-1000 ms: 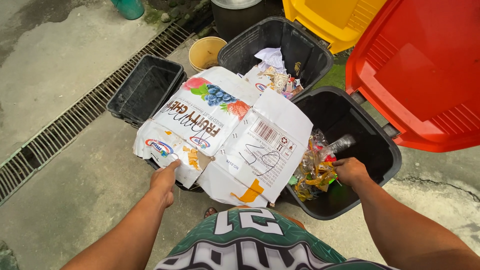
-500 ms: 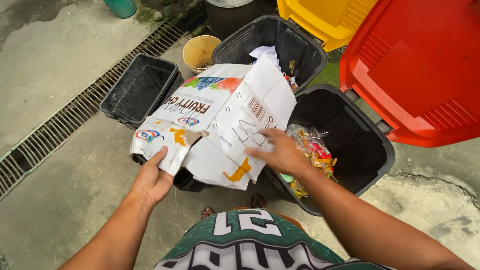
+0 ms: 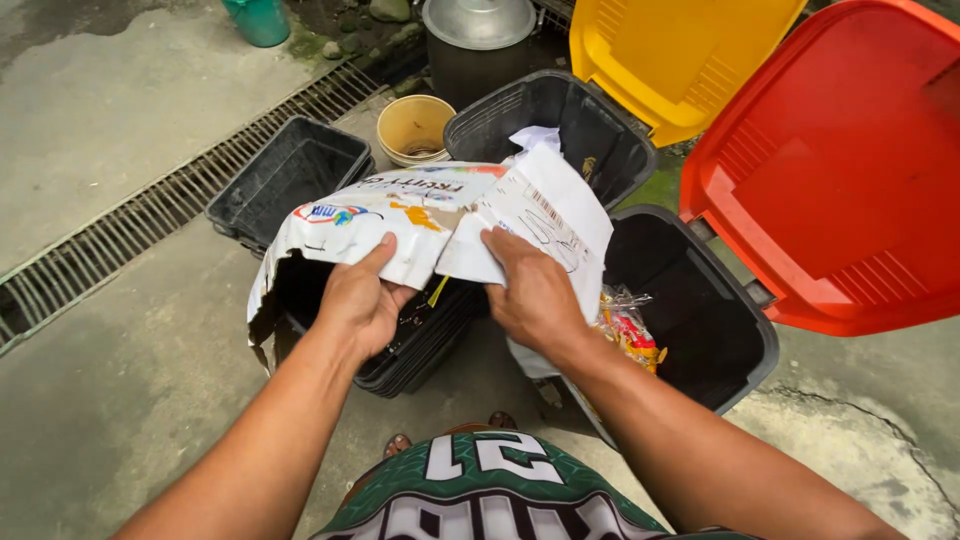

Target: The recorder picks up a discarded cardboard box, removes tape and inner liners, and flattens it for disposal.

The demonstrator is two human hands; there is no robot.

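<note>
As seen from the head camera, both hands grip a flattened white cardboard carton (image 3: 440, 225) with colourful printing, held in the air above a stack of low black crates (image 3: 420, 340). The left hand (image 3: 362, 300) is clenched on the carton's near edge, thumb on top, and the right hand (image 3: 530, 295) pinches the adjoining panel, so the carton bends between them into a rough fold. Taking the carton as landmark: behind it stands an open black bin (image 3: 590, 130) with a raised yellow lid (image 3: 680, 50), holding white paper; to its right, an open black bin (image 3: 720, 320) with a raised red lid (image 3: 850, 180), with crinkled plastic wrappers (image 3: 625, 330) at its near rim; to its left, a separate black crate (image 3: 290, 180) beside a long drain grate (image 3: 150, 230); beyond it, a tan bucket (image 3: 415, 128) and a lidded metal pot (image 3: 480, 40). Judged from this layout, the carton is only partly folded and sits in no container; completing the fold and depositing it appear to remain.
</note>
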